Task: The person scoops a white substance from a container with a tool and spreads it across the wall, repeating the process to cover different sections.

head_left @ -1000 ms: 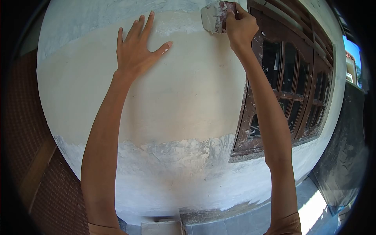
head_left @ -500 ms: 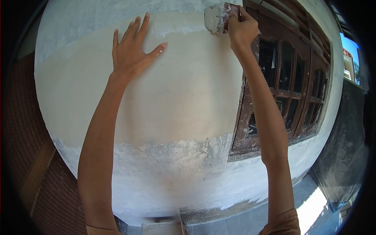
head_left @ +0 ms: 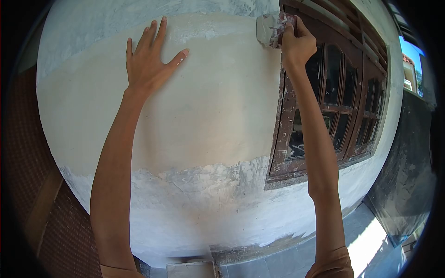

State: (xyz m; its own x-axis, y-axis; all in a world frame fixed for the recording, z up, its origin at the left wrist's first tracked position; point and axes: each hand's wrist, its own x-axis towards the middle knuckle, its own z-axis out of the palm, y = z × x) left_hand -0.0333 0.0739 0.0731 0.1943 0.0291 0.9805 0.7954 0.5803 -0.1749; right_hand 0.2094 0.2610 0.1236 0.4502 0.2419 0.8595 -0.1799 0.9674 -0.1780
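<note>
Grips scraper (head_left: 267, 30) w/ R hand (head_left: 299, 44), fingers clamped on handle side, thumb on near face, blade to L; shows paste (head_left: 280, 23) caked toward fingers. Spreads L hand (head_left: 147, 69) w/ fingers apart, palm twd wall (head_left: 83, 111), seemingly braced there; can't tell exact contact or blade pressure.

Scraper loc.: wall's upper R, just beside upper L corner of window (head_left: 347, 104). Betw. hands, note rough strip (head_left: 201, 32) along top edge of smooth patch (head_left: 213, 129).

To do well, prob. tilt blade low, press evenly, draw in long strokes along strip, feathering down into patch. Ease off by frame (head_left: 279, 143), already specked w/ white, to avoid smearing more wood. Clean caked paste off blade before reloading, else risk ridges + drips. Plant L hand only on firm surface, clear of strip, to avoid prints.

Farther down, at patch's lower edge, see ragged band (head_left: 213, 173); best left for separate pass. At wall's foot, see tiles (head_left: 282, 259) and boxlike item (head_left: 191, 270), partly cut off; mind footing there. Past wall's L edge, woven panel (head_left: 23, 139); past R edge, dark sheet (head_left: 398, 167).
</note>
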